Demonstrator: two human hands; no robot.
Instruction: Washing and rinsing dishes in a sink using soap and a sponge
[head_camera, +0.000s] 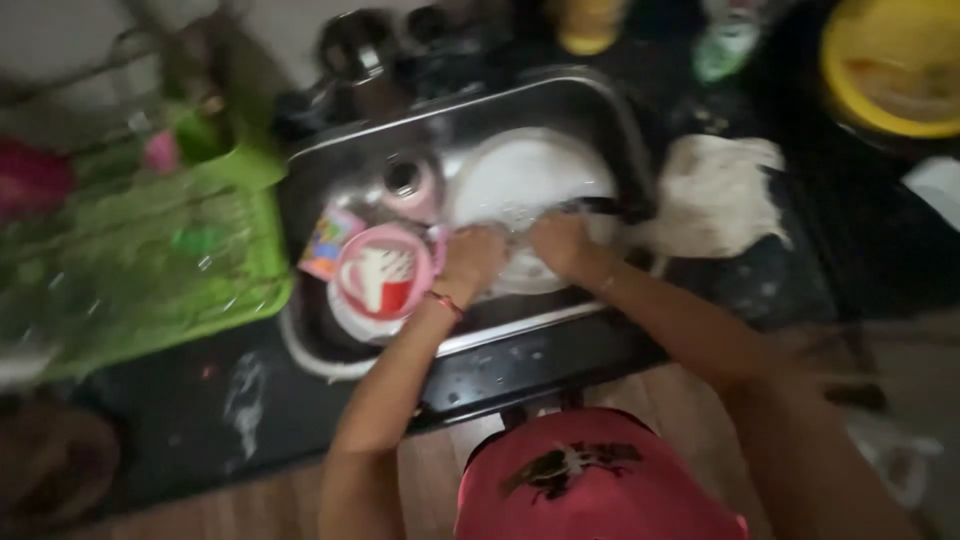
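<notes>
— Where are the hands?

— Both are down in the steel sink (330, 165), near the middle of the frame. The left hand (472, 258) and the right hand (560, 243) sit close together on a large white plate (525, 175) that fills the right half of the basin.

— Are they gripping it?

— The left hand looks curled, with its fingers pressed against the plate's lower edge. The right hand lies on the plate beside it, but the picture is blurred and I cannot tell whether it grips anything.

— What else is in the sink?

— Just left of the left hand lies a pink plate (384, 272) with a white and red mug (378, 278) on it. Above that is a small round pink cup (408, 186), and at the far left of the basin a colourful printed piece (325, 240), too blurred to name.

— And around the sink?

— A green dish rack (150, 265) stands on the dark bench (200, 410) at the left of the frame. A crumpled white cloth (715, 195) lies just right of the sink. A yellow bowl (890, 65) sits in the upper right corner.
</notes>
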